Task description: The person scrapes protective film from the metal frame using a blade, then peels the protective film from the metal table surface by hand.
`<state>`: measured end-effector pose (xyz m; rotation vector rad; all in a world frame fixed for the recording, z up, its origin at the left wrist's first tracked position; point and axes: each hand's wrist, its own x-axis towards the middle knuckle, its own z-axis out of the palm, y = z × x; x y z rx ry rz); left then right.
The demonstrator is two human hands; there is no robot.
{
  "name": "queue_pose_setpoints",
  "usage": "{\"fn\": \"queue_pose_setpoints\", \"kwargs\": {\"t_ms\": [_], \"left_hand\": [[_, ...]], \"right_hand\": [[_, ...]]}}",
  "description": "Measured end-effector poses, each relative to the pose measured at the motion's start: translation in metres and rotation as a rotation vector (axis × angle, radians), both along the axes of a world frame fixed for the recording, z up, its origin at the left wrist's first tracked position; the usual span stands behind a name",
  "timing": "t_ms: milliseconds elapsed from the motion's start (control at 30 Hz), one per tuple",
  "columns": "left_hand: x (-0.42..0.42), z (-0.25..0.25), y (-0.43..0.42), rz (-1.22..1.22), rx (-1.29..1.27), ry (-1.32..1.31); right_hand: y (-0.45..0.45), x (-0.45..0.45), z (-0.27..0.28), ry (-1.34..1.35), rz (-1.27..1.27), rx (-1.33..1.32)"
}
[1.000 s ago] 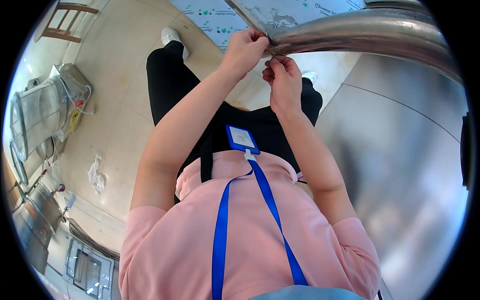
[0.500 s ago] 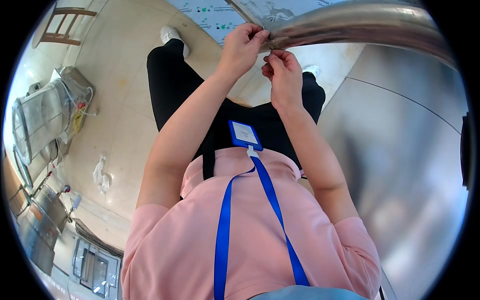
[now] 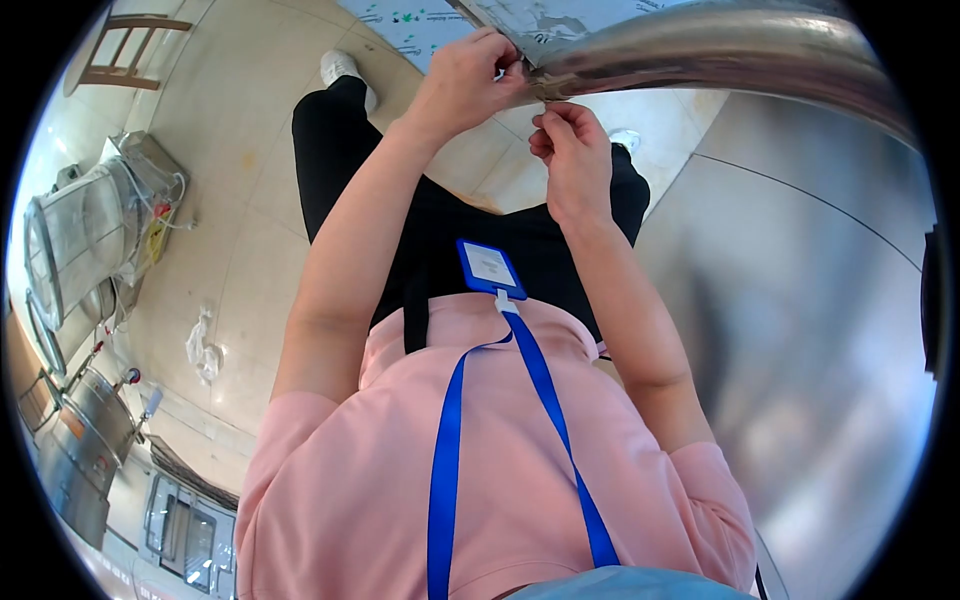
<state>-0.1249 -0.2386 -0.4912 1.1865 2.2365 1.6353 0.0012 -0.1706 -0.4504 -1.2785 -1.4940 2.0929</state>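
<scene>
Across the top right runs a shiny curved metal edge [image 3: 720, 55], with both hands at its left end. My left hand [image 3: 470, 85] is closed at the corner of this edge, its fingertips bent against the metal; anything between them is too small to name. Just below the edge, my right hand [image 3: 575, 160] makes a pinch, thumb against forefinger, and what it pinches cannot be made out. Beyond the corner lies a pale printed sheet [image 3: 400, 28] with green marks and lettering.
A wooden chair [image 3: 125, 50] stands at the upper left. Below it are a clear-sided appliance [image 3: 85, 225] with cables and a metal vessel [image 3: 85, 450]. Crumpled white plastic [image 3: 203, 350] lies on the floor. A large shiny metal panel [image 3: 800, 330] is on the right.
My left hand has shifted left and turned at the metal corner. My right hand stays near the edge, still pinched. The view has tilted slightly.
</scene>
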Motion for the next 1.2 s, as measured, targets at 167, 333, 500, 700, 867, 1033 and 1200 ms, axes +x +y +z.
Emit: {"fn": "queue_pose_setpoints", "kwargs": {"t_ms": [167,333,500,700,867,1033,1200], "left_hand": [[0.011,-0.016,-0.004,0.040,0.049,-0.206],[0.022,-0.017,-0.002,0.062,0.083,-0.323],[0.023,-0.015,-0.001,0.092,0.055,-0.227],[0.018,0.006,-0.012,-0.006,-0.022,0.009],[0.011,-0.009,-0.015,-0.037,0.065,-0.067],[0.023,-0.010,-0.019,-0.038,0.113,-0.022],[0.024,-0.011,-0.022,-0.050,0.158,0.158]], "right_hand": [[0.000,0.007,-0.002,-0.006,-0.015,-0.020],[-0.008,0.007,-0.010,-0.020,0.034,-0.026],[-0.012,0.001,-0.012,-0.030,0.086,-0.033],[-0.017,-0.010,-0.003,0.024,0.036,-0.214],[-0.011,-0.010,-0.014,0.024,0.057,-0.221],[-0.012,-0.007,-0.011,0.099,-0.020,-0.330],[-0.014,-0.013,-0.002,0.144,-0.047,-0.304]]}}
